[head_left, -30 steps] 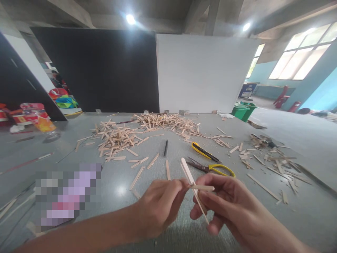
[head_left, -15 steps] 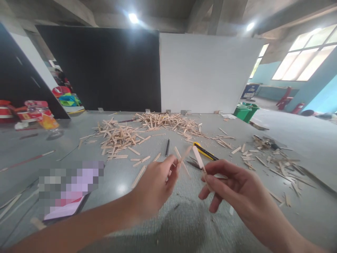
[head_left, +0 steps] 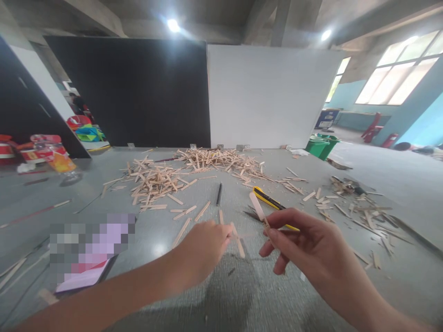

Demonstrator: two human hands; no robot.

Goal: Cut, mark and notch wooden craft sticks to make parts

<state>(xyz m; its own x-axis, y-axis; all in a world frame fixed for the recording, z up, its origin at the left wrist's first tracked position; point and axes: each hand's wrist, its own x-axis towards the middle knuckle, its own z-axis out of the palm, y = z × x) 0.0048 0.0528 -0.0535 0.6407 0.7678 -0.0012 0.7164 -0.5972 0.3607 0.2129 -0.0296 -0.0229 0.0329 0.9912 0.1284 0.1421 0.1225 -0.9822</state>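
My right hand [head_left: 304, 244] pinches a pale wooden craft stick [head_left: 256, 206] between thumb and forefinger, the stick tilted upward over the table. My left hand [head_left: 206, 244] is closed low over the table to its left, its fingertips on a thin, blurred wooden stick. Another loose craft stick [head_left: 238, 242] shows right beside those fingertips. Behind my right hand lie a yellow and black utility knife [head_left: 268, 198] and a dark pointed tool [head_left: 253, 213], partly hidden by the fingers. A dark pen-like rod [head_left: 219, 193] rests beyond my left hand.
Heaps of craft sticks [head_left: 155, 180] lie toward the back, and more scraps [head_left: 370, 212] are strewn at right. A phone-like object [head_left: 86, 276], partly pixelated, is at left. A bottle [head_left: 58, 157] stands farther left. Black [head_left: 138, 92] and white [head_left: 270, 97] panels rise behind the table.
My left hand has turned palm-down and lowered, bringing its stick down toward the table. The right hand keeps its stick in nearly the same place.
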